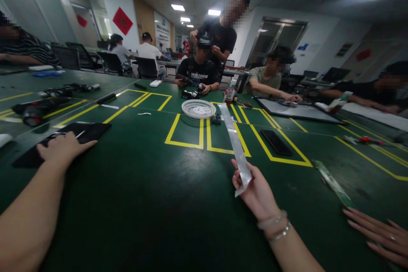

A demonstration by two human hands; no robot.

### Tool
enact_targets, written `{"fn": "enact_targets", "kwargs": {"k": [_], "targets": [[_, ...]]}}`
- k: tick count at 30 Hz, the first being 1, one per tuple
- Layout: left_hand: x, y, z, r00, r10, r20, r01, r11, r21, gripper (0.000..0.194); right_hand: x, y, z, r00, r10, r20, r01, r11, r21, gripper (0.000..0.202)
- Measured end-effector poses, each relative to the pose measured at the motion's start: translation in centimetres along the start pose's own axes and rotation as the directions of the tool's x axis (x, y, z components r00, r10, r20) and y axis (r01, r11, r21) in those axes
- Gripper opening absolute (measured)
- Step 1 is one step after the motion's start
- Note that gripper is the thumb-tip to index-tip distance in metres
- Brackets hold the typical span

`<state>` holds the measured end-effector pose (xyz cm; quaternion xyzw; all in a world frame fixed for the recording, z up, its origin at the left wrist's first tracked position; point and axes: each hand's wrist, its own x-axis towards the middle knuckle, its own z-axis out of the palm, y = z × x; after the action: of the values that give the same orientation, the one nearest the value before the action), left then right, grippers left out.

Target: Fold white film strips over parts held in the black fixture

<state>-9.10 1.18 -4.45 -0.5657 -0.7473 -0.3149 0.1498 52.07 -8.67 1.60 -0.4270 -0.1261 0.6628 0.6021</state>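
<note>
My left hand (65, 149) lies with fingers spread on a flat black folder-like item (98, 130) on the table. A thin white line shows on that item beside my fingers. My right hand (258, 189), with two bracelets on its wrist, is closed around the lower end of a long silvery strip (234, 136). The strip looks like thin, shiny plastic or tape. It stands up at a tilt above the table, its top end leaning away and to the left. Its lower end folds over by my palm.
Yellow tape outlines mark the green table (143, 204). A white round basket (198, 109), a black phone (276, 142) and a power tool (35, 110) lie on it. Another person's hand (379, 236) rests near a greenish strip (333, 182). Several people sit around the table.
</note>
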Motion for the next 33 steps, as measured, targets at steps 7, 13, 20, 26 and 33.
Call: {"fn": "enact_targets", "kwargs": {"k": [7,13,20,26,33], "targets": [[0.1,0.0,-0.3,0.986,0.157,0.057,-0.152,0.984,-0.089,0.068,0.3,-0.2,0.0,0.999,0.032,-0.018,-0.029,0.990,0.138,0.024],[0.4,7.2,-1.4,0.974,0.049,0.223,-0.026,0.994,-0.105,0.088,0.2,-0.1,0.0,1.000,-0.003,0.014,0.001,0.988,0.153,0.026],[-5.6,22.8,-3.6,0.706,0.583,0.402,-0.467,0.810,-0.356,0.079,0.4,-0.2,0.0,0.999,-0.041,0.004,0.040,0.985,0.167,0.028],[-12.1,29.4,-5.2,0.391,0.837,0.384,-0.528,0.545,-0.651,0.082,0.2,-0.4,0.2,0.997,-0.076,0.017,0.072,0.986,0.150,0.025],[-13.9,29.9,-4.2,0.359,0.867,0.346,-0.522,0.494,-0.695,0.082,0.0,-0.2,0.3,0.988,-0.113,0.106,0.101,0.988,0.116,0.022]]}}
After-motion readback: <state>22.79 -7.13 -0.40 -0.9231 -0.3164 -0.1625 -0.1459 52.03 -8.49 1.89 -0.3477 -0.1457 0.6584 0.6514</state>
